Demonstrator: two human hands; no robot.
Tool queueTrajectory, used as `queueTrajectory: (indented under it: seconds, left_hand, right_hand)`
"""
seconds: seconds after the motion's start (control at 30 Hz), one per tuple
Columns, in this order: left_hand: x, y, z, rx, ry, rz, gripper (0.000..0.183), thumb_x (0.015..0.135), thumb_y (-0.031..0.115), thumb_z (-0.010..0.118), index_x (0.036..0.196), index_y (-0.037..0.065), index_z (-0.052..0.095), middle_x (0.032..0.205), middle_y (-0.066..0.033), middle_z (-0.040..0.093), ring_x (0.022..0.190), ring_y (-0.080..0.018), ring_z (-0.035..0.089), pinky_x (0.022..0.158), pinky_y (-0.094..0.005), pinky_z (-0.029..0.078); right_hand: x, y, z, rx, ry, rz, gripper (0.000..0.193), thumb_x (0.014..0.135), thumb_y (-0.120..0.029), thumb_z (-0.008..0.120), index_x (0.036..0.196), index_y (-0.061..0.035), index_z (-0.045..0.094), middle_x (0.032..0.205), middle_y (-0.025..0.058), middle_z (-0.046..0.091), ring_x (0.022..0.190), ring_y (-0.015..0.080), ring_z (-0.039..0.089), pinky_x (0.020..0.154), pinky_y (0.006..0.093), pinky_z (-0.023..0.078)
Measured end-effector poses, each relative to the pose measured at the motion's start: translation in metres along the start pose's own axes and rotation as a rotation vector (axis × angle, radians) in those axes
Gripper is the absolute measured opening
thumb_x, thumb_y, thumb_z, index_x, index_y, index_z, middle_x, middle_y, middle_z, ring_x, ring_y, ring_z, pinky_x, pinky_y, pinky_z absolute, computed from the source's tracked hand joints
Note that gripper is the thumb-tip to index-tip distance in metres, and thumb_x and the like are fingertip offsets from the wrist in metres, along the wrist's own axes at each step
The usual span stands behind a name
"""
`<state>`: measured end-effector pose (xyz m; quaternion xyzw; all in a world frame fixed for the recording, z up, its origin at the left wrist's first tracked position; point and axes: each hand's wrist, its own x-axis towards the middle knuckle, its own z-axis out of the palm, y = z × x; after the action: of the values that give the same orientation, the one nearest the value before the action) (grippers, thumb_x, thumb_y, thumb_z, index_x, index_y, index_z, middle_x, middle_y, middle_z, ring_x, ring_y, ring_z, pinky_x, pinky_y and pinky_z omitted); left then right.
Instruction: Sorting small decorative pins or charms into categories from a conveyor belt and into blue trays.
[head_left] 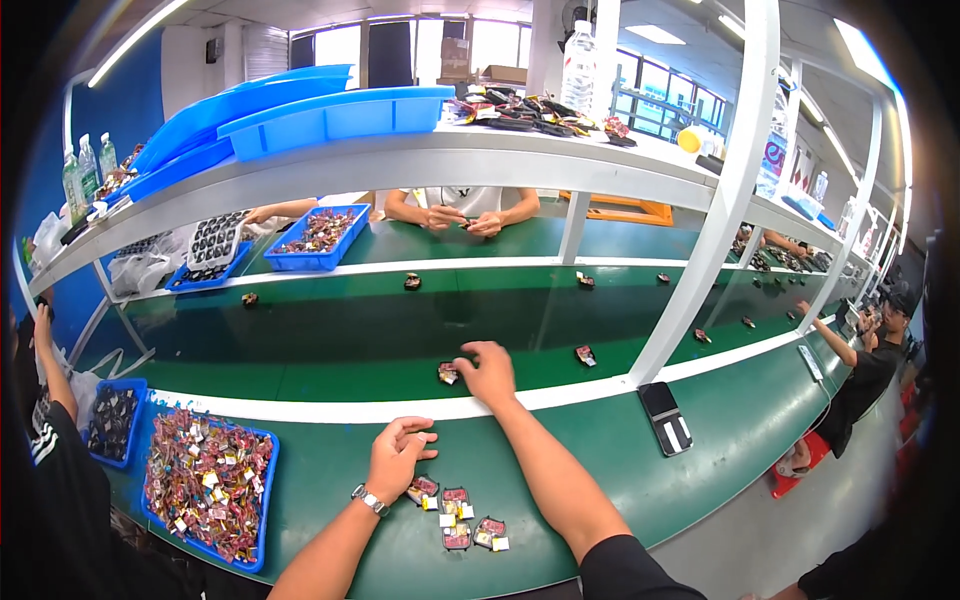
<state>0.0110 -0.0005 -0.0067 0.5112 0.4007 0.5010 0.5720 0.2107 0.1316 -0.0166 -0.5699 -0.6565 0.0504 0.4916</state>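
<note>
My right hand (488,375) reaches over the white rail onto the green conveyor belt. Its fingers are curved and apart, with the tips at the edge of a small module (447,373) of red, black and white parts. Whether they touch it I cannot tell. On the green bench nearer me is my left hand (400,455), a metal watch (370,500) at its wrist. The fingers there are loosely bent and apart, with nothing visible in them. Just below it lies a similar module (424,490), beside a small group of modules (456,518).
A blue bin (268,500) heaped with wired parts stands at the left, next to a smaller bin (140,400) of black pieces. A phone (665,418) lies right, by a white shelf post (710,230). More modules (585,355) dot the belt. Co-workers sit opposite and alongside.
</note>
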Motion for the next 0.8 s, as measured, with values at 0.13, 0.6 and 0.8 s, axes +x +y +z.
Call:
queueTrajectory:
  seconds: [0.13, 0.6, 0.8]
  left_hand:
    - [-0.002, 0.001, -0.008, -0.035, -0.002, 0.009, 0.022, 0.093, 0.001, 0.053, 0.114, -0.005, 0.055, 0.117, -0.0146, 0.06, 0.102, -0.0219, 0.064, 0.081, -0.0333, 0.058]
    - [-0.002, -0.004, -0.006, 0.066, -0.036, 0.016, 0.02, 0.092, -0.001, 0.053, 0.111, -0.005, 0.056, 0.109, -0.016, 0.065, 0.097, -0.0212, 0.066, 0.079, -0.0321, 0.058]
    - [0.001, -0.004, -0.001, 0.065, -0.032, -0.001, 0.02, 0.092, 0.0, 0.053, 0.111, -0.005, 0.056, 0.108, -0.0162, 0.065, 0.096, -0.0213, 0.066, 0.078, -0.0324, 0.058]
  right_hand:
    - [0.003, 0.035, -0.079, -0.517, 0.176, -0.02, 0.036, 0.073, -0.021, 0.073, 0.106, -0.0107, 0.065, 0.114, 0.0088, 0.06, 0.107, 0.0316, 0.052, 0.086, 0.0443, 0.044]
    - [0.001, 0.105, -0.139, -0.393, 0.309, 0.022, 0.049, 0.071, -0.003, 0.072, 0.117, -0.0016, 0.055, 0.11, 0.0155, 0.056, 0.103, 0.036, 0.053, 0.09, 0.0431, 0.045]
    - [0.004, 0.087, -0.146, -0.376, 0.374, -0.173, 0.057, 0.069, 0.0, 0.074, 0.121, -0.0029, 0.052, 0.112, 0.0128, 0.057, 0.104, 0.0336, 0.054, 0.089, 0.041, 0.048]
